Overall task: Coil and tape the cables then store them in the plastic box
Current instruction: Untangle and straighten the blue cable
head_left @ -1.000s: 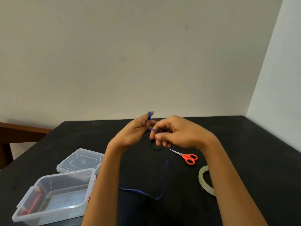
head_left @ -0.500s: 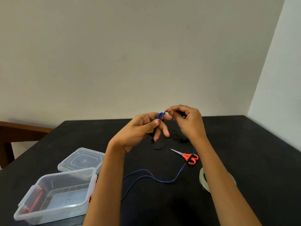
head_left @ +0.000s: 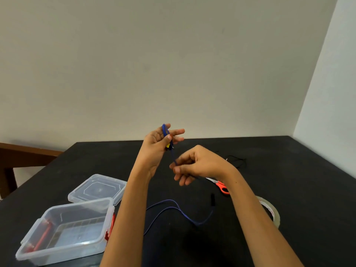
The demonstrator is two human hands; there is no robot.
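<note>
Left hand [head_left: 156,149] and right hand [head_left: 200,163] pinch blue cable [head_left: 164,131]; scissors [head_left: 223,188], tape [head_left: 276,216], box [head_left: 57,253] nearby

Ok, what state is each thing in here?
left hand: holds the coil
right hand: pinches the blue cable
blue cable: partly coiled round left fingers, rest trailing on table
black cable: loose on table, uncoiled
plastic box: open, no cable inside
lid: off, beside the box
scissors: on table, unheld
tape roll: flat on table, unheld

The blue cable [head_left: 164,130] is partly coiled aloft, its tail lying right of the open clear plastic box [head_left: 61,249].
</note>
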